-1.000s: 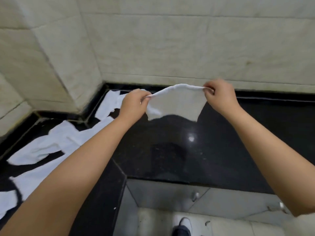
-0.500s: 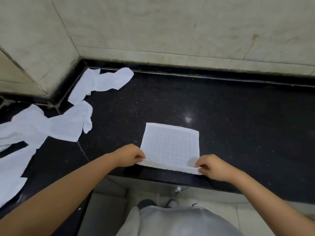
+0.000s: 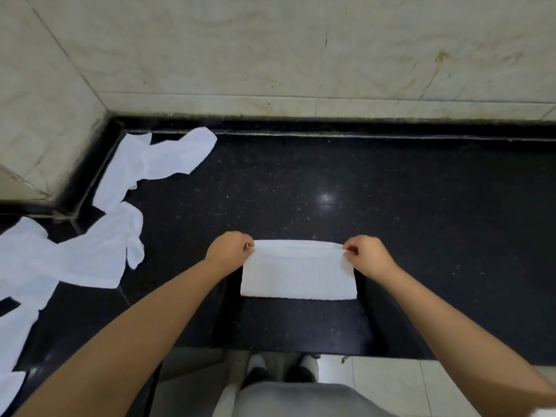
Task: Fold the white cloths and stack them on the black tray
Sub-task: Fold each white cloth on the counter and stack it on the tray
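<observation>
Both hands, left hand (image 3: 230,251) and right hand (image 3: 365,254), pinch the far corners of a white rectangular cloth (image 3: 298,273) folded in half on the black speckled stone surface (image 3: 391,206). Left of it, several unfolded white cloths (image 3: 90,251) lie crumpled; no tray shows, so most work seems left. No writing is readable.

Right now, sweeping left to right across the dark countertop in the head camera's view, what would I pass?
Pile of crumpled, unfolded white cloths → person's left hand → folded white rectangular cloth, pinched at its far corners by both hands → right hand → bare speckled black stone counter.
</observation>
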